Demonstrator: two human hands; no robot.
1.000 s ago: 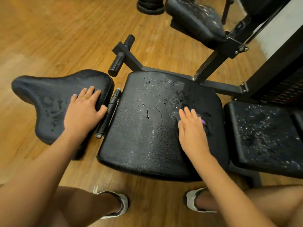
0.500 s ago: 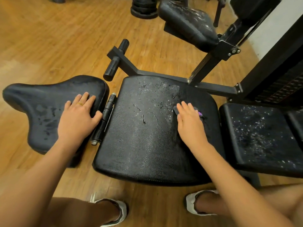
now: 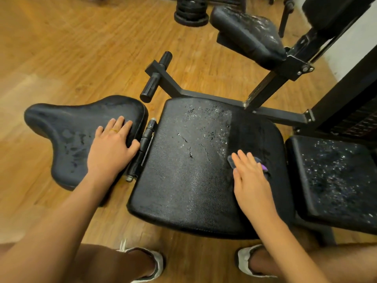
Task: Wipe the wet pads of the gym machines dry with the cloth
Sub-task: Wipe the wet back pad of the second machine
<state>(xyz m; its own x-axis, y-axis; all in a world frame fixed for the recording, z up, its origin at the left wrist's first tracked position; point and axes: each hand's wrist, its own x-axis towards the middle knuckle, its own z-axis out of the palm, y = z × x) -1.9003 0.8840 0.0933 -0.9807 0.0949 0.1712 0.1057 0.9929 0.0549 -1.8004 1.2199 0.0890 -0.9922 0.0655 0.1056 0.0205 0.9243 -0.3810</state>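
A large black seat pad [image 3: 183, 180] fills the middle, with water beads and streaks on its far and centre parts; a strip along its right side looks duller. My right hand [image 3: 251, 180] lies flat on that strip, pressing a small dark cloth with a purple edge [image 3: 262, 163] against the pad. Most of the cloth is hidden under the palm. My left hand [image 3: 111, 148] rests flat, fingers spread, on the curved left pad [image 3: 67, 131], which shows damp patches. A wet pad [image 3: 334, 176] sits at the right and another wet pad [image 3: 246, 31] is raised at the back.
The black steel frame [image 3: 271, 113] and a handle bar [image 3: 155, 78] run behind the seat. A hinge bar [image 3: 145, 139] joins the left pad to the seat. Weight plates [image 3: 190, 11] stand on the wooden floor [image 3: 71, 48]. My two sandalled feet show below.
My right hand with the cloth has slid toward me along the seat's right side, leaving a duller strip behind it. My left hand has stayed on the left pad.
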